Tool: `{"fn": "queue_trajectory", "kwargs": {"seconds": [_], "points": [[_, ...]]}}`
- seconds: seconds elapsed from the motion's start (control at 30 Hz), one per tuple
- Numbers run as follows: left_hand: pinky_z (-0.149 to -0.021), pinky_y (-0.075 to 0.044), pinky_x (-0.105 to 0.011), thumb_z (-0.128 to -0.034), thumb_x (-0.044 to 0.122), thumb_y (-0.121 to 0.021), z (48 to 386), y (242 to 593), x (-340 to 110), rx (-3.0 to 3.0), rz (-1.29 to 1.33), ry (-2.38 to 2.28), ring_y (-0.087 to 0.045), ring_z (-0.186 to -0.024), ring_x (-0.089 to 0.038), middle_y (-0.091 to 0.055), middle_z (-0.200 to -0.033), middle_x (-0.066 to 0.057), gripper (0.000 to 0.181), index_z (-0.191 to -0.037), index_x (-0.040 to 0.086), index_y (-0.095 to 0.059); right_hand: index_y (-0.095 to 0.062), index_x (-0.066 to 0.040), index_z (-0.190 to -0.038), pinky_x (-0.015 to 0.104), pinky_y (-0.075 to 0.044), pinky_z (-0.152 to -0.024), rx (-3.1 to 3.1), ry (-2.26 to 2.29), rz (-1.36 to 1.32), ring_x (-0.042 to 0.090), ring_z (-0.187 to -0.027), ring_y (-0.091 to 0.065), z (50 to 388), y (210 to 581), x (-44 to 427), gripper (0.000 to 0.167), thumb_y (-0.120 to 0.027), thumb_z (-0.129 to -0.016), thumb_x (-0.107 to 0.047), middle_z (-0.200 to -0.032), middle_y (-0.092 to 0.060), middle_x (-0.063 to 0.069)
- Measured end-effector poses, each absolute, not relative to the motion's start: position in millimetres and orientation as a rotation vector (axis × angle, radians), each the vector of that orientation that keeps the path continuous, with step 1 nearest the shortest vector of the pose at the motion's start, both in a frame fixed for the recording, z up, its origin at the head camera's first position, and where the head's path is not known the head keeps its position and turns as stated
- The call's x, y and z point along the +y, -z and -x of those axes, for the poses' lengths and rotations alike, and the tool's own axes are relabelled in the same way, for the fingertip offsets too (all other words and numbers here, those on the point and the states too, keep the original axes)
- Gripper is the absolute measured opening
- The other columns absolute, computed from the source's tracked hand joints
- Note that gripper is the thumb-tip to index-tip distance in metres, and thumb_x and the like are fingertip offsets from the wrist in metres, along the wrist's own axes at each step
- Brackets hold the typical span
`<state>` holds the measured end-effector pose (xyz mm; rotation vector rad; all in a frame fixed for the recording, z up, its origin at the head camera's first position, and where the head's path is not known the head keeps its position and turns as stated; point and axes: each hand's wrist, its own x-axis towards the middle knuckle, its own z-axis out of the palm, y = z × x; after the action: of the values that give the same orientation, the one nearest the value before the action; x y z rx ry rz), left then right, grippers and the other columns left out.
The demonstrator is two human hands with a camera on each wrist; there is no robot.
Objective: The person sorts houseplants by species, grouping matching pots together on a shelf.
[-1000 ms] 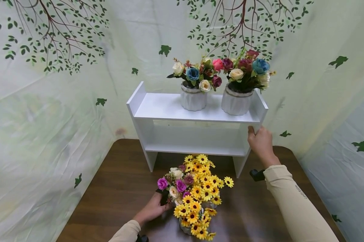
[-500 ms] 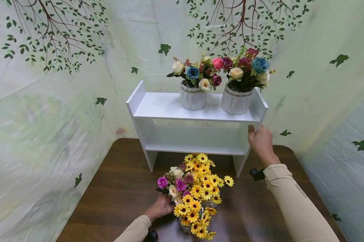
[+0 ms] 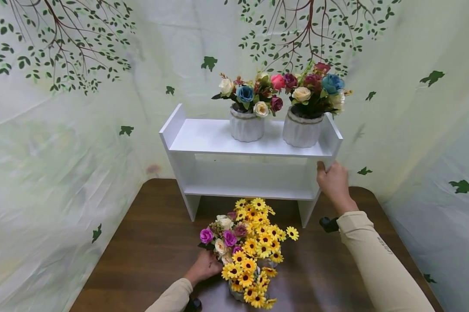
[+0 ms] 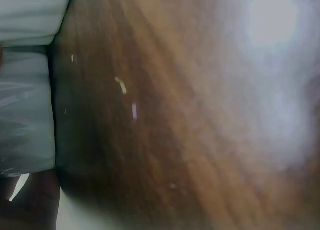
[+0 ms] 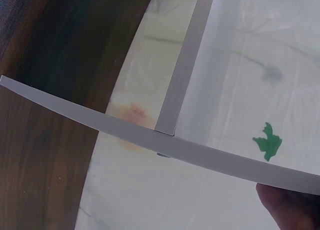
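Note:
My left hand (image 3: 205, 266) reaches under the purple and cream roses (image 3: 222, 240) and grips their pot, which the head view hides. In the left wrist view a pale ribbed pot (image 4: 25, 105) shows at the left edge, with dark fingers (image 4: 37, 202) against its lower end. Yellow daisies (image 3: 253, 251) crowd beside the roses, in grey-white pots (image 3: 237, 294) mostly covered by blooms. At the right side panel of the white two-tier shelf (image 3: 250, 195), my right hand (image 3: 334, 182) grips the edge below the top board. The right wrist view shows a digit (image 5: 290, 205) against that panel (image 5: 220, 157).
Two white pots, a left one (image 3: 247, 125) and a right one (image 3: 302, 129), hold mixed roses on the top board. The shelf stands on a brown wooden table (image 3: 133, 255). A leaf-printed cloth backdrop (image 3: 82, 143) surrounds the table.
My left hand has moved slightly right and further in under the roses, closing on their pot. My right hand keeps its grip on the shelf. The head view has shifted slightly.

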<state>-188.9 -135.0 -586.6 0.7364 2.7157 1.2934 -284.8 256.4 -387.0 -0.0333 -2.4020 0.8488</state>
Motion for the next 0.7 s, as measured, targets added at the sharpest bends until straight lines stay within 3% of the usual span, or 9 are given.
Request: {"fn": "queue_trajectory", "kwargs": {"seconds": [0.07, 0.17, 0.33, 0.5, 0.7], "points": [[-0.085, -0.055, -0.024, -0.0763, 0.015, -0.071, 187.6, 587.5, -137.3, 2.737, -0.685, -1.319, -0.064, -0.102, -0.009, -0.072, -0.115, -0.017, 0.050, -0.122, -0.005, -0.062, -0.061, 0.012, -0.088, 0.037, -0.038, -0.051, -2.407, -0.863, 0.042, 0.035, -0.061, -0.051, 285.3, 387.8, 255.2, 0.027, -0.053, -0.098, -0.012, -0.075, -0.063, 0.030], [-0.079, -0.057, -0.027, -0.0745, 0.022, -0.077, 184.7, 584.0, -141.3, 2.827, -0.630, -1.284, -0.068, -0.093, -0.012, -0.075, -0.106, -0.011, 0.044, -0.113, 0.002, -0.069, -0.060, 0.012, -0.085, 0.044, -0.040, -0.052, -2.389, -0.858, 0.030, 0.037, -0.061, -0.051, 286.3, 388.4, 255.4, 0.026, -0.054, -0.097, -0.011, -0.075, -0.063, 0.031], [-0.090, -0.056, -0.035, -0.0674, 0.033, -0.087, 180.1, 567.7, -148.6, 2.916, -0.505, -1.292, -0.069, -0.106, -0.025, -0.073, -0.116, -0.008, 0.063, -0.122, 0.008, -0.066, -0.060, 0.012, -0.082, 0.054, -0.043, -0.056, -2.368, -0.845, -0.005, 0.040, -0.062, -0.053, 286.3, 386.9, 256.5, 0.027, -0.054, -0.096, -0.011, -0.075, -0.063, 0.033], [-0.086, -0.057, -0.033, -0.0644, 0.030, -0.087, 179.2, 552.3, -157.3, 2.999, -0.435, -1.315, -0.070, -0.100, -0.023, -0.075, -0.109, -0.006, 0.059, -0.116, 0.008, -0.069, -0.061, 0.013, -0.087, 0.049, -0.041, -0.054, -2.374, -0.830, -0.001, 0.039, -0.062, -0.052, 285.7, 385.6, 258.2, 0.027, -0.053, -0.097, -0.010, -0.075, -0.063, 0.033], [-0.076, -0.058, -0.034, -0.0617, 0.033, -0.087, 177.5, 532.3, -173.1, 3.201, -0.497, -1.159, -0.072, -0.091, -0.024, -0.076, -0.102, -0.007, 0.058, -0.111, 0.008, -0.070, -0.061, 0.015, -0.089, 0.056, -0.045, -0.058, -2.377, -0.842, -0.003, 0.043, -0.066, -0.055, 286.0, 386.8, 256.8, 0.029, -0.054, -0.097, -0.011, -0.080, -0.064, 0.037]]}}
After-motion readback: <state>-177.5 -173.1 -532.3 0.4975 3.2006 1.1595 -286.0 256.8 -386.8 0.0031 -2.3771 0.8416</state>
